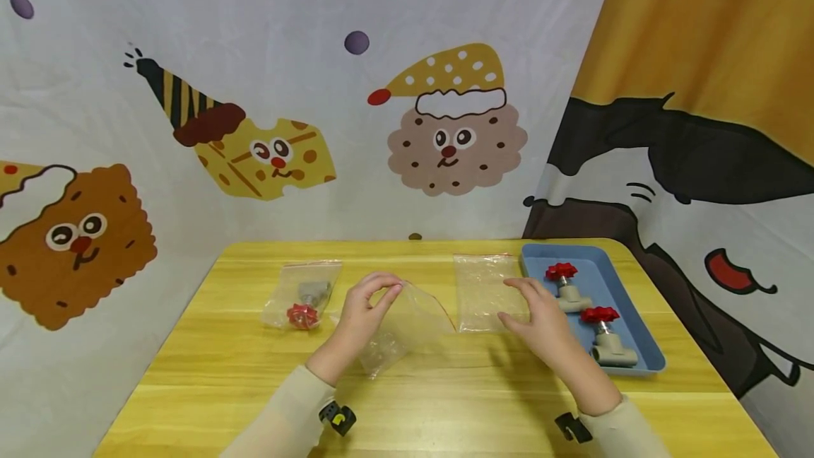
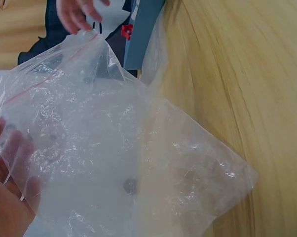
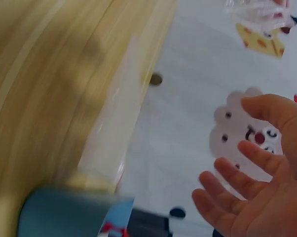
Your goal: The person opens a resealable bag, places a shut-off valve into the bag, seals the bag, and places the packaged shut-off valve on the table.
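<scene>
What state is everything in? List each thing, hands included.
Left hand: pinching held bag
Right hand: holding nothing
Held bag: empty, mouth unclear
Flat bag: empty, lying flat
Left bag: one valve inside, seal unclear
Tray: holds two valves
Tray valves: upright, unbagged

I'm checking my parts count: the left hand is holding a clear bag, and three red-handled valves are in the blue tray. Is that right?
Not quite: the count is off. The head view shows two red-handled valves in the blue tray, not three. The left hand is indeed holding a clear bag.
</scene>
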Demonstrator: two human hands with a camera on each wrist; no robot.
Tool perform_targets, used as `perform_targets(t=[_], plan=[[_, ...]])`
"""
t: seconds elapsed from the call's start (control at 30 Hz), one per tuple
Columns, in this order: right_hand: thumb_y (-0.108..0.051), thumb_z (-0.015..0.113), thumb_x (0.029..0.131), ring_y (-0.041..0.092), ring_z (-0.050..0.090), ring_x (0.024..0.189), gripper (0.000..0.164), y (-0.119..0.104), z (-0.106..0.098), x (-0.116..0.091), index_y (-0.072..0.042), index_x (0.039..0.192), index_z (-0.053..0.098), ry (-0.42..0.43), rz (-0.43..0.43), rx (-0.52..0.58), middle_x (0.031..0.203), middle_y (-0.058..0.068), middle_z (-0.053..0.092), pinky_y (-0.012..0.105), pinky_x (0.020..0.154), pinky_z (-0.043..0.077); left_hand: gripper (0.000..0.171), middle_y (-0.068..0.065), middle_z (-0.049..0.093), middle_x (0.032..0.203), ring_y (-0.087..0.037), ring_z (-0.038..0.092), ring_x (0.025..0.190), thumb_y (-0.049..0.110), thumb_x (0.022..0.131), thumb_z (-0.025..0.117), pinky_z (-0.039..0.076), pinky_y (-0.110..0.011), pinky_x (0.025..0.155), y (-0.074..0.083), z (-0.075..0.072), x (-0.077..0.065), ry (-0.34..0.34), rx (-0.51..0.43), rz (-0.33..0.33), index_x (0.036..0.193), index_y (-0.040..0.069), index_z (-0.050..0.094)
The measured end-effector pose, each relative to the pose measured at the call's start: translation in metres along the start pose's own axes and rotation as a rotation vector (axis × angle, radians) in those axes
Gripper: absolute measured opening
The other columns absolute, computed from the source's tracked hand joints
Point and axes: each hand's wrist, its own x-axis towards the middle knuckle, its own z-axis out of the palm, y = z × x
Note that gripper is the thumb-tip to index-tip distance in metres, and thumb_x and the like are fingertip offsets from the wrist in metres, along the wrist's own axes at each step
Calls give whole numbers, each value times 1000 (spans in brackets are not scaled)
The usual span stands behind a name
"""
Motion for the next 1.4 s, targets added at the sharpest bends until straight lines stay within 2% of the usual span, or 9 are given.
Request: perform_targets(t=[0.2,0.33,0.47,0.6,0.77,0.83,0.93,1.17,1.4], plan=[[-26,73,82,49,43,117,63,30,-16,-6,-4,135,46,-48,93,-145,134,26,43,63,88,43,13,-1,67,103,-17,62,99,21,93,61,52,-39,90,1,-3,-1,-5,-4,-7,99,13,70],[-28,76,79,54,32,123,74,50,-20,-12,-6,139,41,-51,149,-223,142,29,31,70,91,34,13,-1,67,103,-17,62,99,20,93,61,51,-43,90,2,-3,-1,-3,-7,-4,99,13,70],[-32,77,77,56,18,130,83,69,-21,-20,-5,143,34,-61,196,-279,149,31,16,75,96,22,13,-1,67,102,-17,62,99,19,92,61,52,-40,90,2,-4,-1,-3,-1,0,99,13,70],[-37,77,75,56,14,131,88,83,-23,-27,-4,144,31,-54,223,-314,150,31,11,75,96,21,13,0,67,103,-17,62,100,20,92,62,52,-36,90,2,-3,-2,-5,10,-15,99,13,70],[-40,76,76,57,11,131,92,97,-28,-34,-6,146,27,-71,283,-310,151,31,5,77,93,21,14,1,67,103,-16,61,101,22,92,61,51,-34,91,1,-3,-3,-7,17,-39,99,14,70],[-40,76,76,59,11,130,95,101,-29,-35,-5,147,24,-77,310,-300,151,32,1,78,93,21,13,-1,67,103,-17,62,100,19,92,62,51,-35,91,6,-4,-3,-5,20,-42,98,12,70],[-41,77,75,63,14,125,102,106,-32,-36,-2,148,17,-83,359,-288,150,35,-2,77,92,23,13,-2,67,103,-18,62,100,18,92,62,51,-35,91,5,-4,-3,-2,24,-34,98,11,70],[-39,78,74,64,26,116,114,109,-39,-34,8,146,4,-92,518,-211,143,43,5,75,87,32,13,0,67,103,-17,62,100,20,92,61,51,-33,90,-2,-4,-2,-1,29,-24,98,13,71],[-47,74,76,63,30,116,120,118,-42,-32,19,140,-4,-198,650,-181,133,49,15,70,94,33,11,0,67,100,-17,63,96,17,91,62,52,-33,88,-2,-2,-3,9,3,-12,97,14,71]])
